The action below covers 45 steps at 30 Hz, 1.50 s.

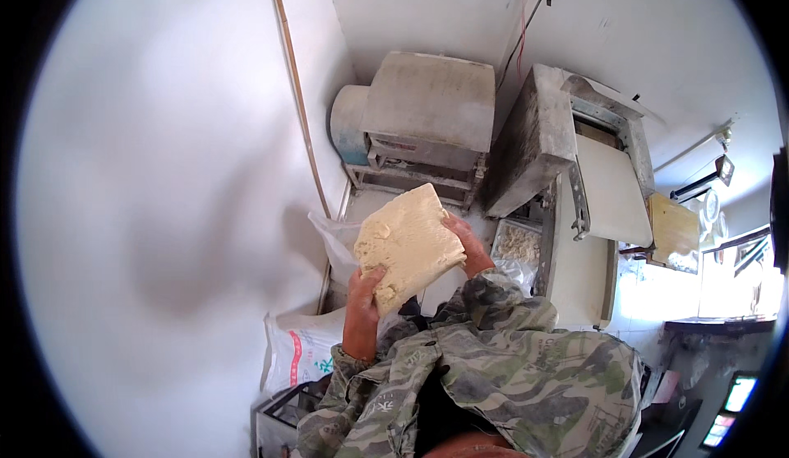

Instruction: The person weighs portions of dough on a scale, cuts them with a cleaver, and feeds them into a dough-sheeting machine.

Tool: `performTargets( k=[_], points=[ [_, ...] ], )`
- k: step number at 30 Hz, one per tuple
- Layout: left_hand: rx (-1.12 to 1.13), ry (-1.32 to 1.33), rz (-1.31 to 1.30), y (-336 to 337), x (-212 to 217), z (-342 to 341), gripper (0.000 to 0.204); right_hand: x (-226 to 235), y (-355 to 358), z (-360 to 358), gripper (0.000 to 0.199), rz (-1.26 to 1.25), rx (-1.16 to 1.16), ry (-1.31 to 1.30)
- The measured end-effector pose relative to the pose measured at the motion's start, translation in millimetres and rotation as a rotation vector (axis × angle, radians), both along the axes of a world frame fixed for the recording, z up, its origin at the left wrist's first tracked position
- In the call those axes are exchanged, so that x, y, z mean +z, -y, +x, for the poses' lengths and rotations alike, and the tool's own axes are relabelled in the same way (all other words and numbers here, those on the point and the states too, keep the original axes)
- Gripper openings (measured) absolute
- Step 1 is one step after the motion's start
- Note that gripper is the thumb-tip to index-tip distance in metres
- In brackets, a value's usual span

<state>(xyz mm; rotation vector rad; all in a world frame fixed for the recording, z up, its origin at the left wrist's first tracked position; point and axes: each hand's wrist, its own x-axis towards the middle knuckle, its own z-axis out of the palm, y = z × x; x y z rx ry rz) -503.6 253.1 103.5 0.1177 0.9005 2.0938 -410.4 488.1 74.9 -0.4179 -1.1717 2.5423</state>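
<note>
A thick pale-yellow slab of dough [411, 240] is held up in front of my body, tilted, with rough, crumbly edges. My left hand [363, 303] grips its lower left edge, the thumb lying on the upper face. Along the right edge, my right hand [468, 242] is closed around the side, and its fingertips are partly hidden behind the slab. A small loose lump sticks to the face near my left thumb. Both sleeves are camouflage-patterned.
Ahead stands a dusty grey machine [431, 100] with a rounded drum. To its right is a roller machine [534, 133] with a pale sloping board [608, 187]. A tray of crumbly pieces [518, 242] sits below. White sacks [300, 347] lean by the left wall [164, 211].
</note>
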Motion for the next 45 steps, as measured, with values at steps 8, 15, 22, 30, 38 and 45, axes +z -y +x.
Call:
performTargets(
  k=[8,15,22,30,38,45],
  points=[
    [0.037,0.026,-0.027,18,-32,2,0.055,-86,-49,-5,0.074,-0.097,-0.089,0.161],
    [0.143,0.013,-0.039,50,-62,65,0.06,-183,-133,-21,0.069,-0.398,-0.514,-0.035],
    [0.326,0.01,-0.078,69,-72,74,0.05,-169,-137,-17,0.051,-0.442,-0.313,-0.226],
    [0.38,-0.011,-0.028,53,-48,43,0.049,-190,-139,-6,0.067,-0.419,-0.295,0.136],
    [0.426,-0.039,-0.042,66,-25,28,0.049,-156,-113,9,0.047,-0.34,-0.374,-0.041],
    [0.361,-0.223,0.045,24,26,-17,0.054,122,-132,14,0.038,0.35,-0.459,-0.198]
  ],
)
